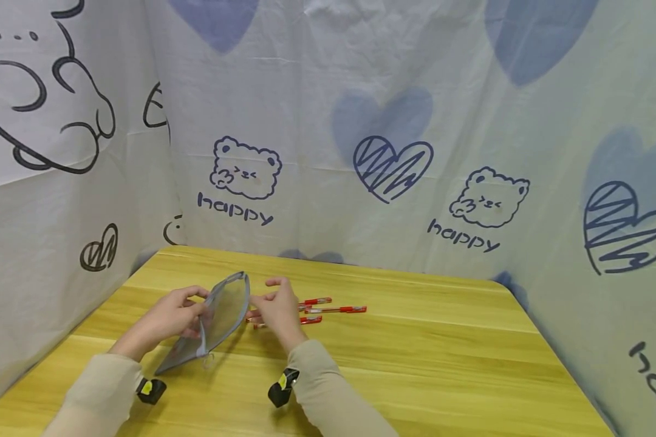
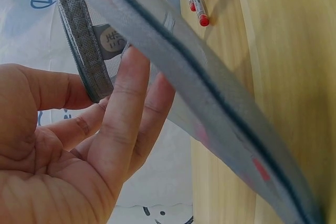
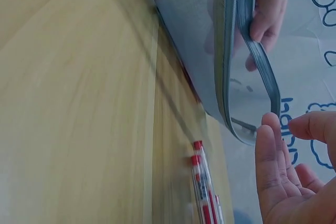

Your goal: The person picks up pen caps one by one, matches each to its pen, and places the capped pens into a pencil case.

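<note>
My left hand (image 1: pixel 166 318) pinches the zipped edge of a grey see-through mesh pouch (image 1: pixel 226 312), thumb outside and fingers inside its mouth. The pouch stands tilted over the table, its zip parted and its mouth gaping towards the right. A small label (image 2: pixel 110 41) shows inside, and a red patch (image 2: pixel 260 168) shows through the mesh. At the other end of the mouth is my right hand (image 3: pixel 294 174), its fingertips right at the zip edge, thumb apart and nothing between. Several red-capped clear pens (image 1: pixel 336 309) lie on the table beside and beyond the right hand.
The yellow wood-grain table (image 1: pixel 415 364) runs back to a white printed cloth (image 1: pixel 317 200) that hangs on its back and both sides. Each wrist wears a black camera mount (image 1: pixel 150 390) with a yellow mark.
</note>
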A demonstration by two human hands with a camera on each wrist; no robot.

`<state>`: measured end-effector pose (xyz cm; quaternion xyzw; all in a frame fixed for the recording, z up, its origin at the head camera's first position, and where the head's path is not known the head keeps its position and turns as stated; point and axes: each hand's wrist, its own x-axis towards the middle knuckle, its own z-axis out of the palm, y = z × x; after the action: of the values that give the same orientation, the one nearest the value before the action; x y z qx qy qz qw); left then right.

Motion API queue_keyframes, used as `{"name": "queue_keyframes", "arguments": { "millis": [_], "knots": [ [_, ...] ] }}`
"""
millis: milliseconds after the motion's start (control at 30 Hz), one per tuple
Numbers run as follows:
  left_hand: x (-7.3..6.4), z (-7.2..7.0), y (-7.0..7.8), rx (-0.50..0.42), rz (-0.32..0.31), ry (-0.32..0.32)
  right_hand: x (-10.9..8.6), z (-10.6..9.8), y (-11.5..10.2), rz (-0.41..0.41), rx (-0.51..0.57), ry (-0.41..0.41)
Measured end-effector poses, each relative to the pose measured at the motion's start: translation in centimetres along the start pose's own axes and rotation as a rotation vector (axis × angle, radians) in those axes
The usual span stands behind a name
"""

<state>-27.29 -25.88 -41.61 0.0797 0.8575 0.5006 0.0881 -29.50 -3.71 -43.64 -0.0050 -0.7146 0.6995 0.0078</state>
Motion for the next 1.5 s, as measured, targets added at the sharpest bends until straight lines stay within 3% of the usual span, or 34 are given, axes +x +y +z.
{"name": "queue_keyframes", "arguments": {
  "millis": [400, 1000, 1500],
  "knots": [
    [0.2, 0.1, 0.2, -0.001, -0.006, -0.009, 0.3, -2.4, 0.5, 0.011, -0.029, 0.014],
    [0.0, -0.1, -0.2, 0.018, -0.021, -0.005, -0.4, -4.9, 1.4, 0.033, -0.104, -0.052],
    [0.2, -0.1, -0.4, 0.007, -0.029, -0.010, -0.6, -6.2, 2.1, 0.053, -0.128, -0.062]
  ]
}}
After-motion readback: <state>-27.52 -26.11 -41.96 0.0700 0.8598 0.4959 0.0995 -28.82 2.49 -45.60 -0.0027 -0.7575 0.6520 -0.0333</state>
